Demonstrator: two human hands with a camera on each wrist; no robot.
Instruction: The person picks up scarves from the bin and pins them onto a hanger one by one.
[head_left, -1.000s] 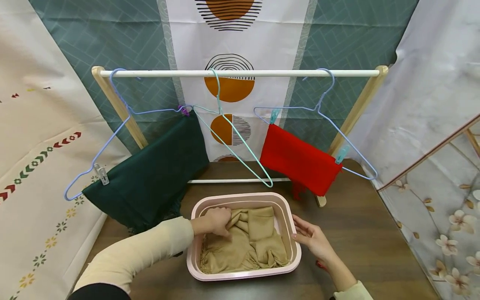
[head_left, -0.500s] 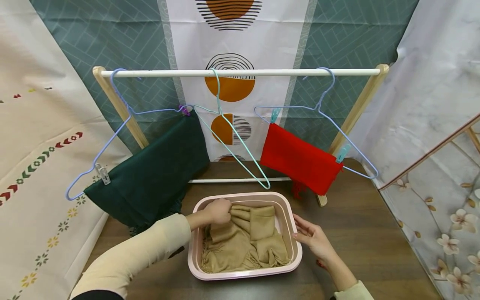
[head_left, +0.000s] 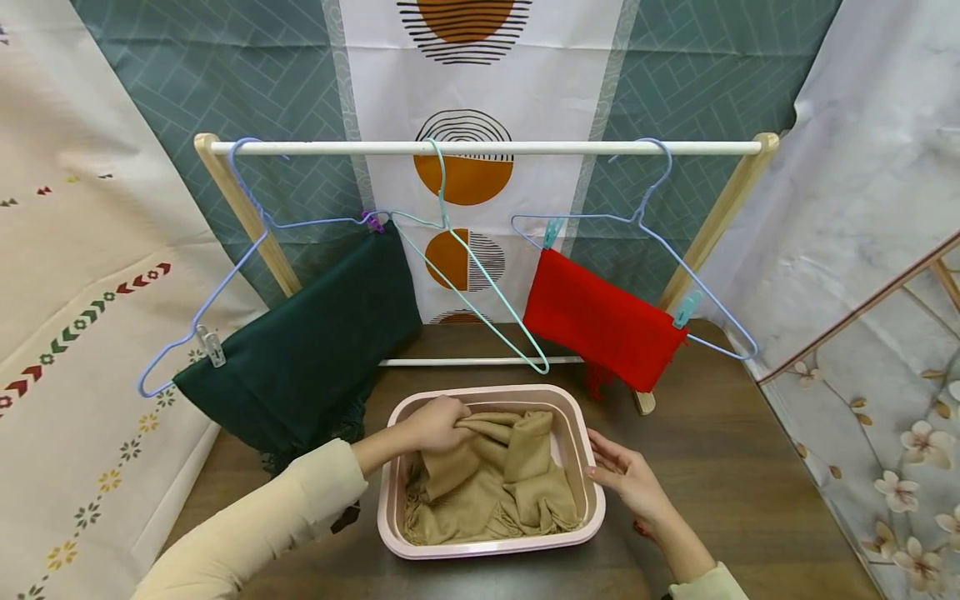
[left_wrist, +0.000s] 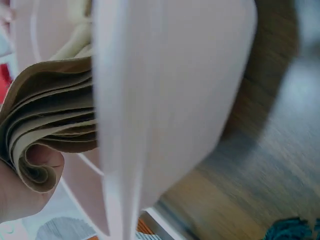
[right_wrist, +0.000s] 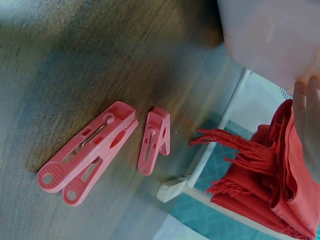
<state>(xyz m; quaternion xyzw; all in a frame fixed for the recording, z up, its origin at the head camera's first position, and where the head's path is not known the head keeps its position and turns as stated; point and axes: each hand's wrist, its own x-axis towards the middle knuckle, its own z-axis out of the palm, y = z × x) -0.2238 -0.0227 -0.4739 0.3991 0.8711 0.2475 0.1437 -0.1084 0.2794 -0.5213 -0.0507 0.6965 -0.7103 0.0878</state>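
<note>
A tan fringed scarf (head_left: 487,492) lies folded in the pale pink tub (head_left: 491,552). My left hand (head_left: 438,423) grips a bunched end of it inside the tub, near the back left corner. In the left wrist view, fingers of that hand (left_wrist: 25,197) curl round the stacked layers of the scarf (left_wrist: 55,100). My right hand (head_left: 626,482) touches the tub's right side with fairly straight fingers, its thumb at the rim. Two pink clothespins (right_wrist: 87,152) lie on the table below the right hand, mostly hidden in the head view.
Behind the tub stands a rack with a white rail (head_left: 525,148). From it hang a dark green scarf (head_left: 315,333) and a red scarf (head_left: 600,321), clipped to blue hangers. A bare mint hanger (head_left: 495,292) hangs between them, low over the tub's back edge.
My left hand has gone from lying on the scarf to gripping it, gathering and lifting its left part into folds. The right hand stays at the tub.
</note>
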